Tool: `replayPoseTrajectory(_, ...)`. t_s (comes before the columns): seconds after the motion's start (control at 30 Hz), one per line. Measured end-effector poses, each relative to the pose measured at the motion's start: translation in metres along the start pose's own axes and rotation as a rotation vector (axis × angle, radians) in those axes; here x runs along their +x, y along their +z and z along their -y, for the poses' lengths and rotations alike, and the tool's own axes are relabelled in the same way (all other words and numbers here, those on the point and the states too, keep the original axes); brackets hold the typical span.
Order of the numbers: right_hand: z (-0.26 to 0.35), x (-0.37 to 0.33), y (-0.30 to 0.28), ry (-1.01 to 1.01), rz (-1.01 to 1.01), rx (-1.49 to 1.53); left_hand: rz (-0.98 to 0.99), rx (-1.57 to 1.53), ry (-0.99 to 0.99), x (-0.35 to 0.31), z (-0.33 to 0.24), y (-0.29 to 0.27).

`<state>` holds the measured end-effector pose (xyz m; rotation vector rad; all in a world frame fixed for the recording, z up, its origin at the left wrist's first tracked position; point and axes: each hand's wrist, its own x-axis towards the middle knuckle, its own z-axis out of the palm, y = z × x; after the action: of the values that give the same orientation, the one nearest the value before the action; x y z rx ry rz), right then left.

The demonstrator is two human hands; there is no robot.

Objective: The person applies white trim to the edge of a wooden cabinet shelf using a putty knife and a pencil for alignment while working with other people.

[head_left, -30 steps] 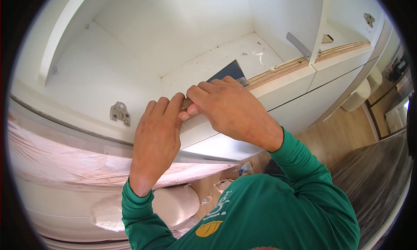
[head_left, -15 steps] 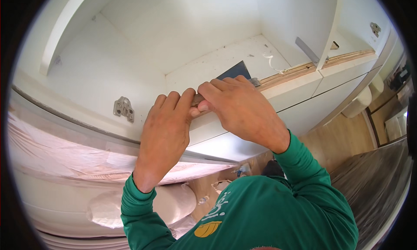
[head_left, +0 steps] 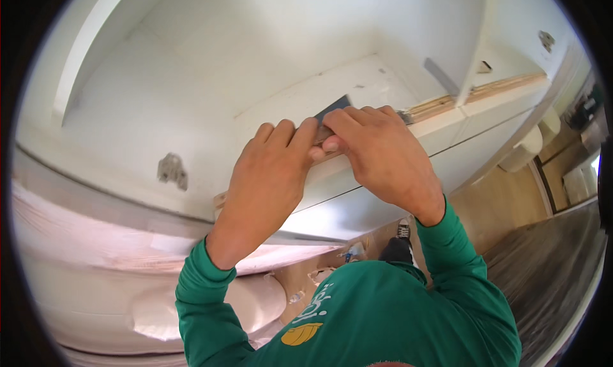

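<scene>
Both of my hands are closed on a narrow grey-brown block [head_left: 324, 133], which rests along the front edge of a white cabinet [head_left: 306, 54]. My left hand [head_left: 269, 179] grips its left part, fingers curled over the far side. My right hand [head_left: 391, 159] wraps the right part, its thumb close to the left hand. Most of the block is hidden under the fingers; its kind cannot be made out. Bare layered wood [head_left: 434, 108] shows on the edge to the right. Behind my fingers, a dark blue-grey flat sheet [head_left: 336, 105] lies inside the cabinet.
A metal hinge plate [head_left: 172, 171] sits on the cabinet's left side, another hinge plate [head_left: 546, 41] at the far right. A grey strip [head_left: 440, 75] is by the upright divider. White drawer fronts [head_left: 408, 188] lie below the edge. Plastic-covered furniture [head_left: 211, 306] stands at lower left.
Both hands have slid to the right along the cabinet's front edge with the block. The dark sheet has stayed in place, and the view has shifted slightly.
</scene>
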<state>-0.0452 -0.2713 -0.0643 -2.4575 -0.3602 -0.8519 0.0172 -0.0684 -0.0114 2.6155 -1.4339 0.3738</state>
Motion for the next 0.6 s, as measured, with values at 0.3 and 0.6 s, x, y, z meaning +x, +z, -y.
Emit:
replayPoseTrajectory(0.3, -0.024, -0.01, -0.025, -0.088, -0.441, 0.077, -0.661, -0.258, 0.197, 0.022, -0.002, -0.027)
replayPoseTrajectory(0.6, -0.018, -0.136, -0.082, 0.499, -0.886, 0.712, -0.145, -0.199, -0.024, -0.03, -0.003, 0.021)
